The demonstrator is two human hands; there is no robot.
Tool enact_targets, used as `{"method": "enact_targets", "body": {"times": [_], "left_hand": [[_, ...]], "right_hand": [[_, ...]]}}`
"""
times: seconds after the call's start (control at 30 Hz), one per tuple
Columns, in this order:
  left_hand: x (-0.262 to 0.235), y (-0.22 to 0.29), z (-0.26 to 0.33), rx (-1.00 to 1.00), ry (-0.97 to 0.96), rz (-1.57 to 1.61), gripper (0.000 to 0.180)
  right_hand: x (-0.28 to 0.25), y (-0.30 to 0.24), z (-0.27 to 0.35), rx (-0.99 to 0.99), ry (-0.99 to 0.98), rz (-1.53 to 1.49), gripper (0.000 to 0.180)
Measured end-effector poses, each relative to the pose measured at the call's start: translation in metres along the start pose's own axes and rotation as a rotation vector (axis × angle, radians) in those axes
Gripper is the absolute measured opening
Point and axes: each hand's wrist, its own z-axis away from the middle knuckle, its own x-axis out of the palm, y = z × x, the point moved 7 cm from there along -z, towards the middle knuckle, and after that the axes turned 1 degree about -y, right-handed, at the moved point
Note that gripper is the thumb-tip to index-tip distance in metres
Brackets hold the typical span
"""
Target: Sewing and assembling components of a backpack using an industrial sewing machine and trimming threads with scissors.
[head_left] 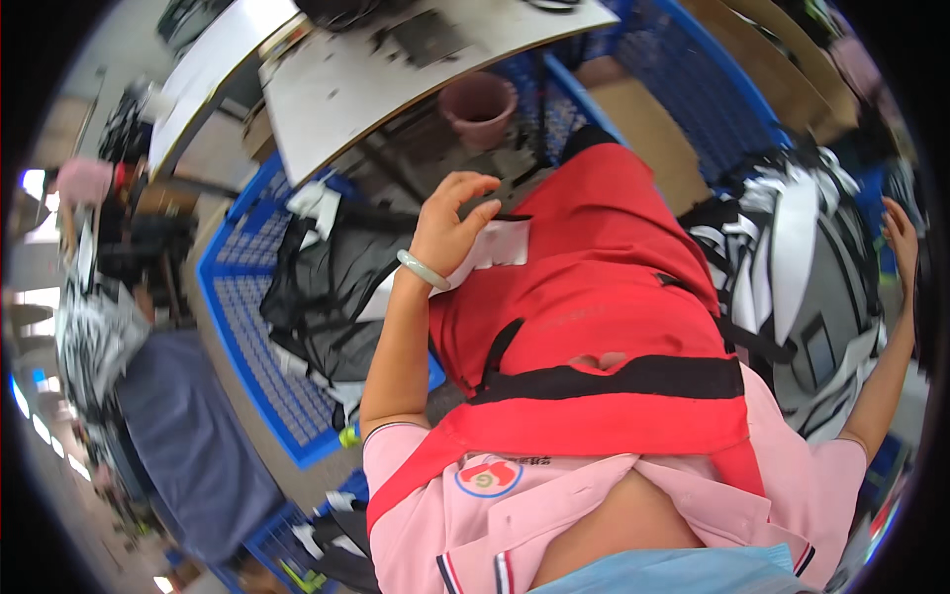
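My left hand (455, 223), with a pale bangle (424, 270) at its wrist, is raised over the left side of my red apron (604, 247). Its fingers curve loosely, the thumb stands apart, and I see nothing gripped between them. Just beside and below it is a white piece of material (507, 244) with a dark edge; whether the hand touches it is unclear. Far out to the right, my right hand (901, 238) has its fingers apart and appears to hold nothing. Nearest to it are grey and black bags (841, 267) with white straps.
On the left a blue plastic basket (233, 267) holds black mesh goods (332, 287). Ahead stand a white-topped table (336, 99) and a reddish bucket (478, 107). Another blue basket (717, 74) with cardboard (648, 129) is at the front right. A person in pink (87, 182) appears far left.
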Motion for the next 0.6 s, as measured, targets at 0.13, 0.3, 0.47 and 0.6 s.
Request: {"method": "enact_targets", "body": {"times": [0.13, 0.3, 0.47, 0.6], "left_hand": [[-0.059, -0.091, 0.054, -0.136, 0.356, -0.079, 0.030], [-0.122, -0.243, 0.179, -0.709, 0.802, -0.642, 0.071], [-0.084, -0.323, 0.282, -0.881, 0.868, 0.350, 0.033], [-0.028, -0.235, 0.207, -0.605, 0.932, 0.906, 0.020]], "right_hand": [[0.114, -0.314, 0.011, -0.632, -0.166, -0.100, 0.031], [0.295, -0.526, 0.110, -1.129, -0.495, 0.308, 0.028], [0.400, -0.614, 0.203, -1.421, -0.752, 0.082, 0.029], [0.443, -0.662, 0.197, -1.123, -0.918, -0.382, 0.047]]}}
